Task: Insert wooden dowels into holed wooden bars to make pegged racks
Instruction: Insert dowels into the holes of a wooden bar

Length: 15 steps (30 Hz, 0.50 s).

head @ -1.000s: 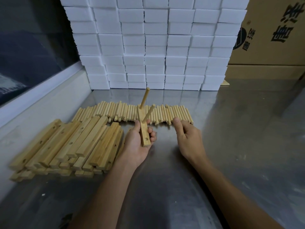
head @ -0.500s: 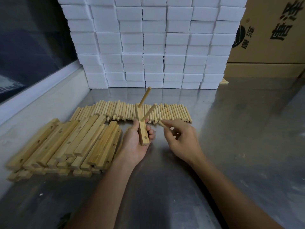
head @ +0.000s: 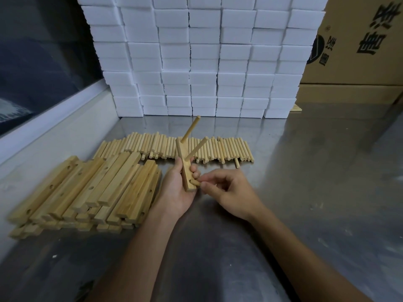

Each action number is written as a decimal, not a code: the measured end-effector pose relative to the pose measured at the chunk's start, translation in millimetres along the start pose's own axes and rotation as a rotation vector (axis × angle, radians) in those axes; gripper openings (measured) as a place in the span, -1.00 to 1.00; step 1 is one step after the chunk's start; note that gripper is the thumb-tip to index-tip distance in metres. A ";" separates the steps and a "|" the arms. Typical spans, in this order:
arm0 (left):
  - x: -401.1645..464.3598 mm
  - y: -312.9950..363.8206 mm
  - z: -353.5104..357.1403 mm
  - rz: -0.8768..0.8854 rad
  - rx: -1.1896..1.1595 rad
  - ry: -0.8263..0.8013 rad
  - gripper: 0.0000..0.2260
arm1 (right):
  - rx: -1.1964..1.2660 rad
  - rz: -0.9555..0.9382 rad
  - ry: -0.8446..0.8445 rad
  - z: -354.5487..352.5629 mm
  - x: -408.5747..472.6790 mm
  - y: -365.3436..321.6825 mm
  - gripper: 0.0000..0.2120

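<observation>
My left hand (head: pixel 177 188) grips a holed wooden bar (head: pixel 186 168) held on end above the steel table. Two dowels stand out of the bar, an upper dowel (head: pixel 191 129) and a middle dowel (head: pixel 197 148). My right hand (head: pixel 229 190) pinches a third dowel (head: pixel 195 182), whose tip sits at the bar's lowest hole; most of this dowel is hidden by the fingers. A row of loose dowels (head: pixel 224 150) lies behind the hands. A pile of holed bars (head: pixel 87 190) lies to the left.
A wall of stacked white foam blocks (head: pixel 205 57) stands at the back of the steel table (head: pixel 316 182). A cardboard box (head: pixel 357 40) is at the back right. A white ledge (head: pixel 54 118) and dark window run along the left.
My right hand took a dowel from the loose row and brought it down and left to the bar's lowest hole. The left hand kept hold of the bar.
</observation>
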State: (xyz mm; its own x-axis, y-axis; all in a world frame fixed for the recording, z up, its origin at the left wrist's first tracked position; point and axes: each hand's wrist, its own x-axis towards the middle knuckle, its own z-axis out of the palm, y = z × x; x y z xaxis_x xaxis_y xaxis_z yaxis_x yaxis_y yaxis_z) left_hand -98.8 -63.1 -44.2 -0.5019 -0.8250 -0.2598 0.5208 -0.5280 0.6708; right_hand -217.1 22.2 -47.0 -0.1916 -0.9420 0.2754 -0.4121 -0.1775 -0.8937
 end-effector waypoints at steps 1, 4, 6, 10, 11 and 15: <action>0.2 0.3 0.3 -0.002 -0.004 0.000 -0.63 | -0.035 -0.010 -0.002 -0.7 0.0 0.6 -0.87; -0.3 -1.0 1.5 0.000 0.011 0.004 -0.62 | -0.179 -0.065 -0.046 -6.5 0.2 -6.1 -0.83; 0.3 -2.1 2.1 0.010 0.035 0.026 -0.60 | -0.335 -0.170 -0.075 -8.7 2.8 -13.4 -0.82; 3.7 -4.1 2.8 0.041 0.053 0.106 -0.59 | -0.619 -0.247 -0.170 -8.6 15.7 -35.7 -0.86; 4.3 -4.6 3.2 0.053 0.072 0.134 -0.59 | -0.699 -0.263 -0.215 -9.4 20.3 -42.6 -0.86; 2.5 -5.8 4.9 0.089 0.156 0.203 -0.62 | -0.981 -0.388 -0.438 -9.5 34.8 -71.1 -0.82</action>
State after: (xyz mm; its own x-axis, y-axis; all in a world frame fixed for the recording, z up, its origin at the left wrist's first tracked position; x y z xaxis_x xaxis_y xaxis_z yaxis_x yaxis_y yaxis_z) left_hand -106.5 -61.2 -45.3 -0.3018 -0.8988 -0.3181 0.4361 -0.4268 0.7922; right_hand -202.9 4.8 29.5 0.3485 -0.9246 0.1539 -0.9307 -0.3608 -0.0600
